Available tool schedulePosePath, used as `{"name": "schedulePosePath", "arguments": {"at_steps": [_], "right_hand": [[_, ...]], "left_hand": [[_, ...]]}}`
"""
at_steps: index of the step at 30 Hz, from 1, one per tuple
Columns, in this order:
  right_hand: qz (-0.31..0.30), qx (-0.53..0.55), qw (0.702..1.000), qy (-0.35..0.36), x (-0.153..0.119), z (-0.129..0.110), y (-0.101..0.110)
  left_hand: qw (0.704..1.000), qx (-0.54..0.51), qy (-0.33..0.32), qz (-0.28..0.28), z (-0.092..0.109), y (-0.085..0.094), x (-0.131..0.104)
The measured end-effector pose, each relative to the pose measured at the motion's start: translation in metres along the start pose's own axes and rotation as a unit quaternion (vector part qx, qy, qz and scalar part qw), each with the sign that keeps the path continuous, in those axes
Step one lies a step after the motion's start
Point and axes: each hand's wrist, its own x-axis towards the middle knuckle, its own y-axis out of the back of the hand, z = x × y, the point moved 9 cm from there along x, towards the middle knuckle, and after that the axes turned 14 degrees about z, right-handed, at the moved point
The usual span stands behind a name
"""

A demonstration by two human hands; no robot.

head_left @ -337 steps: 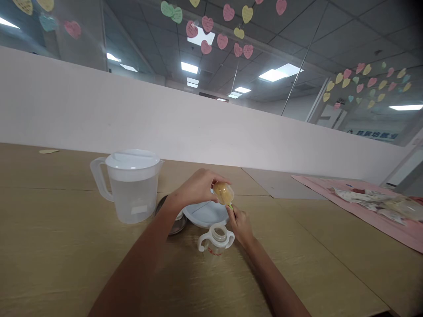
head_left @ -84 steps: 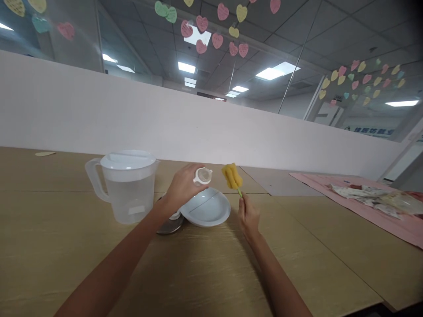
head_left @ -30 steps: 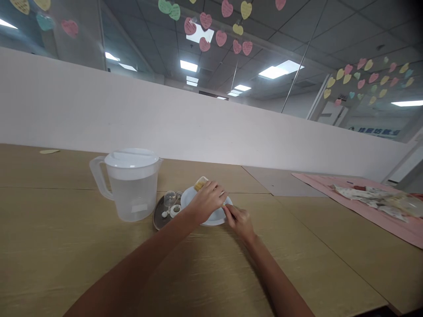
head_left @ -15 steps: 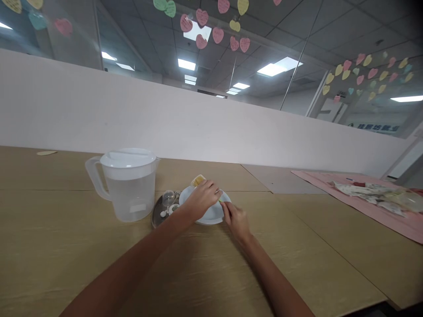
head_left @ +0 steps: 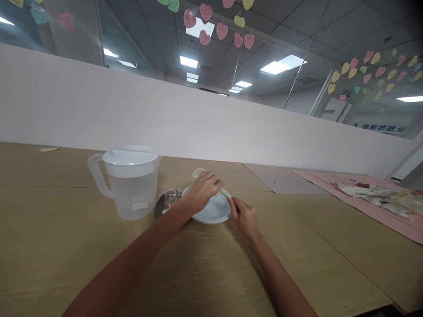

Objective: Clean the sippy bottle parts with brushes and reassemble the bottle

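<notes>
My left hand [head_left: 204,191] is closed around a small clear plastic container [head_left: 198,173], which pokes out behind its fingers. The hand covers most of the container and hides what it holds. Below is a pale blue, shallow round dish [head_left: 213,211] on the table. My right hand [head_left: 243,216] pinches a thin bright green stick-like tool [head_left: 225,193] at the dish's right rim. The tool's far end points at my left fingers, and its tip is hard to make out. Left of the dish, partly behind my left forearm, lies a dark round tray [head_left: 158,209] with a small clear cup [head_left: 170,196].
A lidded translucent pitcher [head_left: 132,189] of clear liquid stands left of the tray. At the right, a pink cloth [head_left: 317,180] carries crumpled printed material [head_left: 363,193]. A low white wall [head_left: 198,123] runs along the wooden table's [head_left: 185,273] back edge.
My right hand has drawn back slightly to the right, showing more of the green tool. The container in my left hand has shifted, and the yellow contents seen earlier no longer show.
</notes>
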Motion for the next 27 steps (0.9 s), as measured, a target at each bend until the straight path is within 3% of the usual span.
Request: {"name": "schedulePosePath", "arguments": {"at_steps": [9,16,19,21,22,24,27], "right_hand": [[-0.002,0.000,1.000,-0.009,0.002,0.004,0.002],[0.006,-0.022,1.000,0.019,0.002,0.009,0.005],[0.033,-0.080,0.996,0.011,0.003,0.032,0.011],[0.051,-0.148,0.986,-0.052,0.000,0.061,0.015],[0.037,-0.187,0.977,-0.091,-0.003,0.076,0.014],[-0.048,-0.248,0.954,-0.161,-0.015,0.103,0.003],[-0.185,-0.266,0.925,-0.200,-0.037,0.121,-0.019]], "left_hand": [[1.000,-0.001,0.006,0.020,-0.009,0.001,0.000],[0.997,0.056,0.031,0.042,-0.039,0.007,-0.006],[0.994,0.092,0.042,0.041,-0.053,0.004,-0.012],[0.995,0.093,0.038,0.029,-0.054,-0.002,-0.016],[0.996,0.084,0.032,0.019,-0.052,-0.006,-0.017],[0.998,0.064,0.019,-0.001,-0.047,-0.015,-0.019],[0.998,0.059,0.005,-0.032,-0.039,-0.027,-0.018]]}}
